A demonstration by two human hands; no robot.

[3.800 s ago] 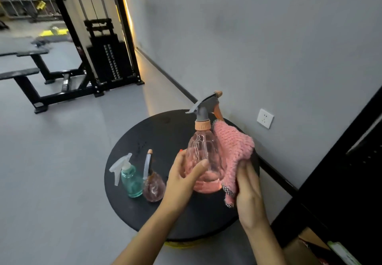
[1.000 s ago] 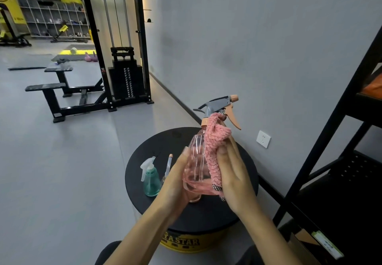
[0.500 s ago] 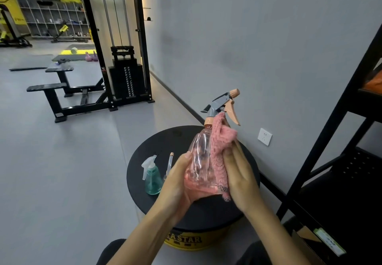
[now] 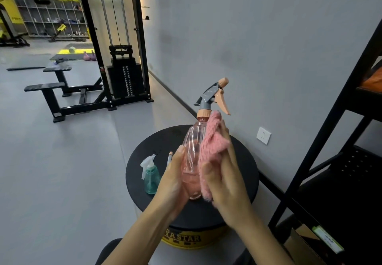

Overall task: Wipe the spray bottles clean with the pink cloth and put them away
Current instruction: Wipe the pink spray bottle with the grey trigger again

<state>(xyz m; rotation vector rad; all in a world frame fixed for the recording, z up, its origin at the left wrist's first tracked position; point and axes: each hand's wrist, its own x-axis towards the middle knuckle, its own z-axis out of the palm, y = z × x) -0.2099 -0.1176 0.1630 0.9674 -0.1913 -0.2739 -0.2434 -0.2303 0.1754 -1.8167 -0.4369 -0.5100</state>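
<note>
**Pink bottle held and wiped at centre frame**

The pink spray bottle [image 4: 193, 157] stands nearly upright in the middle of the frame, held between both hands over the round black table [image 4: 245, 173]. Its grey and peach trigger head points toward the upper right. The left hand [image 4: 175, 180] curls round the bottle's lower body, thumb lying up the near side. The right hand [image 4: 225, 180] holds the pink cloth [image 4: 214, 140] bunched between thumb and long fingers and presses it against the bottle's right side, just below the collar.

Left of the hands, a teal spray bottle [image 4: 152, 176] stands on the table. Beside it the thin nozzle of a third bottle [image 4: 170, 158] shows, its body hidden behind the left hand. A black shelving rack [image 4: 330, 120] fills the right edge, a wall socket [image 4: 263, 135] sits on the grey wall, and a cable weight machine [image 4: 124, 74] stands in the upper left.
</note>
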